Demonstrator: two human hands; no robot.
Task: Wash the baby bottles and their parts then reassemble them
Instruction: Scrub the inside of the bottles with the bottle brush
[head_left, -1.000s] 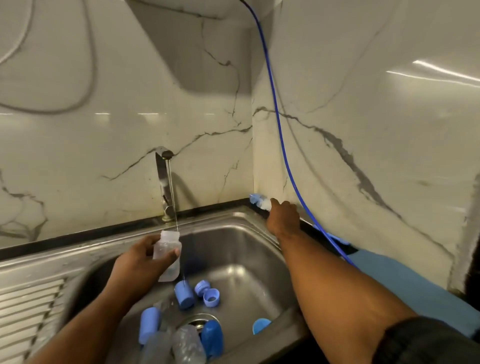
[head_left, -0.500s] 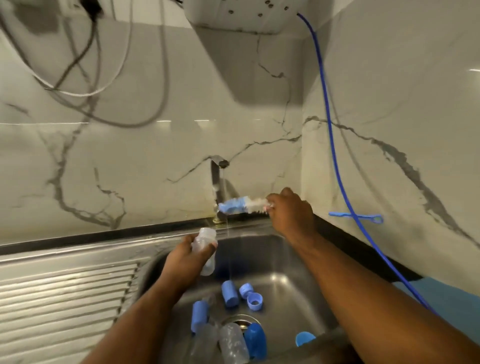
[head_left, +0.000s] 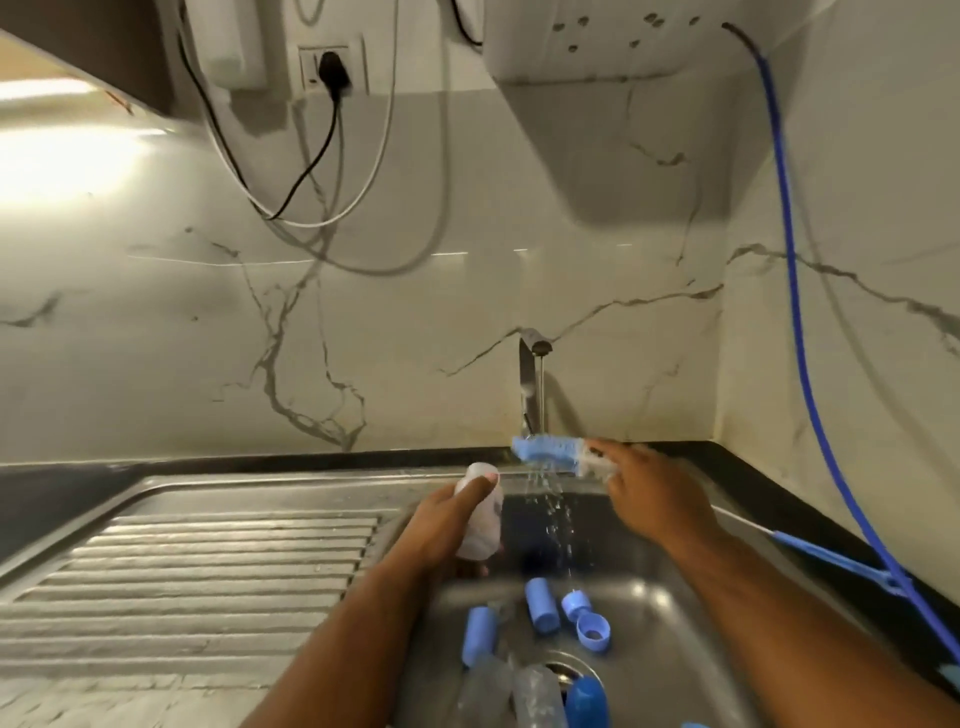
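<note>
A person's left hand (head_left: 441, 527) grips a bottle (head_left: 484, 519) over the sink (head_left: 675, 597) while the right hand (head_left: 655, 493) pinches a brush (head_left: 545, 450) under the tap (head_left: 530, 384) (best to soak the bristles, then feed them straight in).

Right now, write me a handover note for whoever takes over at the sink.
Left hand grips a clear bottle over the sink.
Right hand holds the blue brush under the running tap.
Blue caps, a ring and two more bottles lie in it near the drain.
Done: bottles taken apart.
Left: scrub, rinse, reassemble everything.
</note>
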